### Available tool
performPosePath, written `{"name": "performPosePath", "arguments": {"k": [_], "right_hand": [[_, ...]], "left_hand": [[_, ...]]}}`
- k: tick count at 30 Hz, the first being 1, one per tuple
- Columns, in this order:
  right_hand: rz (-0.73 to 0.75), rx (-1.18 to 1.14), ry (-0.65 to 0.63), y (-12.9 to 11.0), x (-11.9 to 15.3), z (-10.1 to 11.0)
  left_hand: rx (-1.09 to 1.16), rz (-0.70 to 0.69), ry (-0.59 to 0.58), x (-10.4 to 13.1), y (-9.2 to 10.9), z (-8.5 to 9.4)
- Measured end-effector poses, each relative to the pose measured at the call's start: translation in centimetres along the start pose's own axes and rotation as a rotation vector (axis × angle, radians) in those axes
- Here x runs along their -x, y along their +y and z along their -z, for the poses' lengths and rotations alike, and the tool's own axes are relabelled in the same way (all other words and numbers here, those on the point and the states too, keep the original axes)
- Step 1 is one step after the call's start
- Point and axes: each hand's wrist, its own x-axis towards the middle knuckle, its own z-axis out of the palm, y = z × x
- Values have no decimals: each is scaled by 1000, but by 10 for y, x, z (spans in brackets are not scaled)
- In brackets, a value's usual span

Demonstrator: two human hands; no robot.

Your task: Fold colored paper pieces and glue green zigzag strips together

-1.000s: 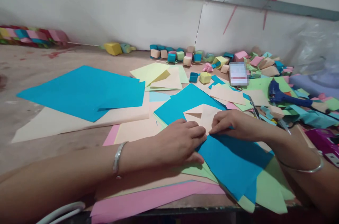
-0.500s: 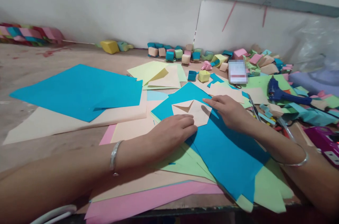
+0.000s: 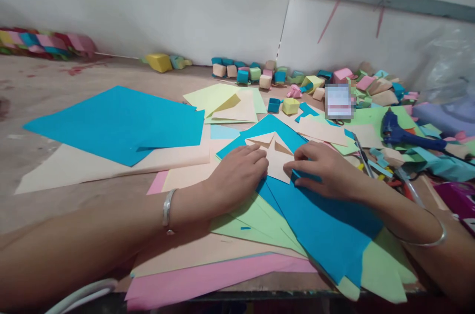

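Silver at both wrists

Two bare forearms enter the frame, the left forearm (image 3: 92, 237) from the lower left and the right forearm (image 3: 401, 210) from the lower right. Behind the left hand (image 3: 239, 173), near the middle of the picture, sits a flat silver bangle (image 3: 167, 211) – a fairly broad, shiny band with a small rounded end at its lower edge. Behind the right hand (image 3: 322, 168), a second silvery bangle (image 3: 444, 233) shows toward the lower right: thinner, plainer, a wide loose curve – more wire than band.
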Motion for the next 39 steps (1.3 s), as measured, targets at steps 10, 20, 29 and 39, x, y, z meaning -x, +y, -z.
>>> {"name": "performPosePath", "arguments": {"k": [10, 20, 29, 39], "right_hand": [[116, 298, 126, -6, -2, -4], [104, 145, 269, -14, -7, -17], [-164, -103, 361, -28, -9, -21], [-324, -177, 237, -25, -8, -32]], "left_hand": [[144, 76, 11, 0, -4, 6], [-8, 27, 12, -3, -7, -5], [218, -110, 49, 2, 6, -4], [119, 22, 37, 6, 11, 4]]}}
